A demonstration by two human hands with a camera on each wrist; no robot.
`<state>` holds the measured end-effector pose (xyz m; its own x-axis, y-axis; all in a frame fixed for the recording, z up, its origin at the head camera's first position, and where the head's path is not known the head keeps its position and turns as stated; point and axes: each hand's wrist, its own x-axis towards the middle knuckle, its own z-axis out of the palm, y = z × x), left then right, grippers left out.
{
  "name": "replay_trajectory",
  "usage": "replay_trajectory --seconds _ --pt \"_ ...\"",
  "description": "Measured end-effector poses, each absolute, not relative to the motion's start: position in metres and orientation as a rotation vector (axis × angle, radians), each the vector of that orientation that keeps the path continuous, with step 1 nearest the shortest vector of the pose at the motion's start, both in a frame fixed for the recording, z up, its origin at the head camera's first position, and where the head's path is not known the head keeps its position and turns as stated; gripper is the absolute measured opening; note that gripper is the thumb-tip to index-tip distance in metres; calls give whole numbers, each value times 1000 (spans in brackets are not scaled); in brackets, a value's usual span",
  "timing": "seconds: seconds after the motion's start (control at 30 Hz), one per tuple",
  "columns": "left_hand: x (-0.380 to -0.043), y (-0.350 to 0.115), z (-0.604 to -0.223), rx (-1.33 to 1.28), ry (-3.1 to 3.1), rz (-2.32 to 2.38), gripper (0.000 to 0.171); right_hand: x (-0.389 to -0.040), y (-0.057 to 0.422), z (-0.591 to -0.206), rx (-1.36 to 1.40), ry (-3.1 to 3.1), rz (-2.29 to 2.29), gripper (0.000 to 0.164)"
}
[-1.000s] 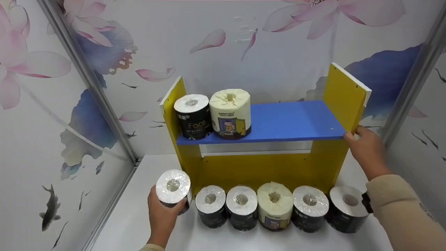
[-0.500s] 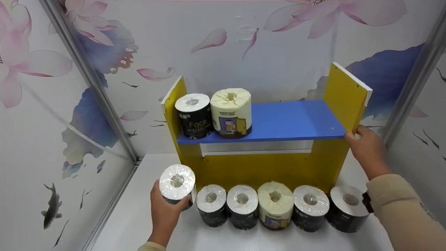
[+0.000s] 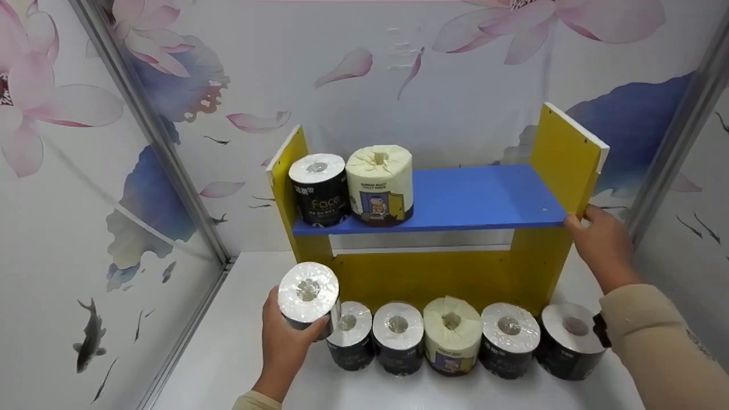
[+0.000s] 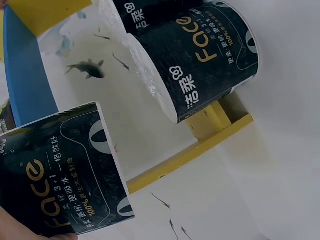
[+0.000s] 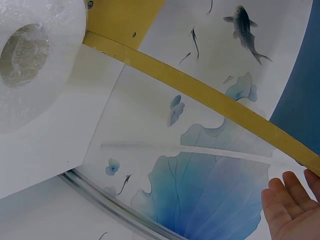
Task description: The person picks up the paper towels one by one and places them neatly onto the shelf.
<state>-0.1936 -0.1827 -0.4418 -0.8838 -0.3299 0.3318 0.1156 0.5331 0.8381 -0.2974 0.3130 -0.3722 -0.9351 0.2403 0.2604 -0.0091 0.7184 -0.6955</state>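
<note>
My left hand (image 3: pixel 287 350) grips a black-wrapped toilet paper roll (image 3: pixel 310 293) with a white top, thumb across its near side. The roll is held up, top tilted toward the head camera, and overlaps the leftmost roll of the front row. In the left wrist view its printed side (image 4: pixel 60 175) faces the camera, and part of the hand shows at the corner. My right hand (image 3: pixel 603 245) holds the right side of a yellow and blue shelf (image 3: pixel 472 196), thumb at the blue board's front corner. In the right wrist view its fingers (image 5: pixel 280 205) lie against the yellow panel edge.
On the blue board stand a black roll (image 3: pixel 319 193) and a cream-wrapped roll (image 3: pixel 379 188), both at the left. Several rolls line up before the shelf on the white table (image 3: pixel 199 341), including a cream one (image 3: pixel 451 336). Flower-printed walls (image 3: pixel 455 85) enclose the table.
My left hand has carried the roll up and to the right, from beside the front row to overlapping its leftmost roll. The right hand stays at the shelf's side.
</note>
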Motion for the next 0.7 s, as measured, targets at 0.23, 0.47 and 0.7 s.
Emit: replay_trajectory --seconds 0.23,0.47,0.7 --pt "-194 -169 -436 70 -2284 -1349 100 -298 311 -372 -206 -2597 1058 61" --pt "-196 -151 -426 -39 -2270 -1367 101 -298 311 -372 -222 -2597 1063 59" --pt "-200 -133 -413 -101 -2269 -1394 103 -297 311 -372 -201 -2580 1061 57"
